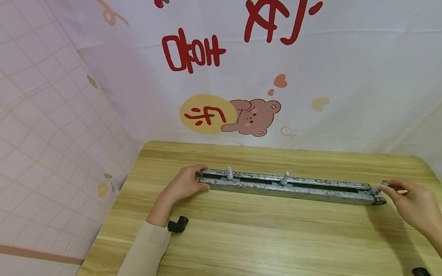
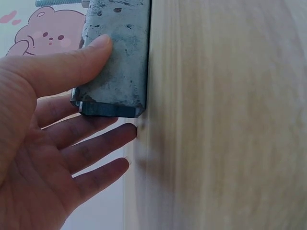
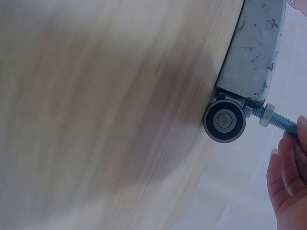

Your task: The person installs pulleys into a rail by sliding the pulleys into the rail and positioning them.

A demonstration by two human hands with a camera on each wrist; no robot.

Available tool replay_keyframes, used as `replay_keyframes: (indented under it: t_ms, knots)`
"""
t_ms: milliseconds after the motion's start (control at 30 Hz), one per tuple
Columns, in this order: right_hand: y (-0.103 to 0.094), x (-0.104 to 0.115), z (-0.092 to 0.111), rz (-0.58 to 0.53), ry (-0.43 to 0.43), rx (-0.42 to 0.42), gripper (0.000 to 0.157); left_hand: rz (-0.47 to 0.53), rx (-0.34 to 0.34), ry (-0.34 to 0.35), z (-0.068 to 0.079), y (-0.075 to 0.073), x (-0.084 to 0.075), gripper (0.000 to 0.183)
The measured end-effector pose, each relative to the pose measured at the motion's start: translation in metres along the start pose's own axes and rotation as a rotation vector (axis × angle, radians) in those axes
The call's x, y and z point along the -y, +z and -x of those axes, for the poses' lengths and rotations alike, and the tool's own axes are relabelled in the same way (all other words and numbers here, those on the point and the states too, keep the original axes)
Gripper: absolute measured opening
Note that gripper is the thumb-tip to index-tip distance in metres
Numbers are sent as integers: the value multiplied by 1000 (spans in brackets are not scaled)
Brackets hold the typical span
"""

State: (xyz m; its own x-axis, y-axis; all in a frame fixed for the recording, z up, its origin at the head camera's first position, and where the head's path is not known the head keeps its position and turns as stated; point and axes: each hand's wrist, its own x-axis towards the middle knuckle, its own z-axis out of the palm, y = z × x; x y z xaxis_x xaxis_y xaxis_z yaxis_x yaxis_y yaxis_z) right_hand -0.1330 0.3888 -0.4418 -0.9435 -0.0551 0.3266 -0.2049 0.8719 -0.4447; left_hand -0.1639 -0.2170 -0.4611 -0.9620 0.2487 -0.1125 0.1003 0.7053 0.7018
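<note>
A long speckled grey metal rail (image 1: 293,192) lies across the table with a slot along its top. Two threaded bolts (image 1: 230,173) stick up through the slot at the left and near the middle. My left hand (image 1: 185,183) grips the rail's left end; in the left wrist view its thumb presses one face and the lower fingers spread free. At the right end, my right hand (image 1: 416,204) pinches the tip of another threaded bolt (image 3: 284,123), which carries a nut (image 3: 267,115). A bearing-like roller wheel (image 3: 224,121) beside that bolt sits just outside the rail's end.
The wooden table (image 1: 259,250) has a light grain and rounded back corners. Behind it hangs a white printed cloth (image 1: 346,78) with a bear and red characters. Another cloth with grid lines (image 1: 35,135) covers the left side. Black bent pieces (image 1: 178,224) show by both wrists.
</note>
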Motion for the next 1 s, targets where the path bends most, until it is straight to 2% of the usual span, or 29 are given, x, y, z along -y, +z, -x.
replay_keyframes:
  t_ms: [600, 1000]
  knots:
    - [1, 8, -4, -27, -7, 30, 28, 3, -3, 12, 0, 0, 0, 70]
    - [4, 10, -7, -24, -82, 12, 24, 2, -5, 9, 0, 0, 0, 70]
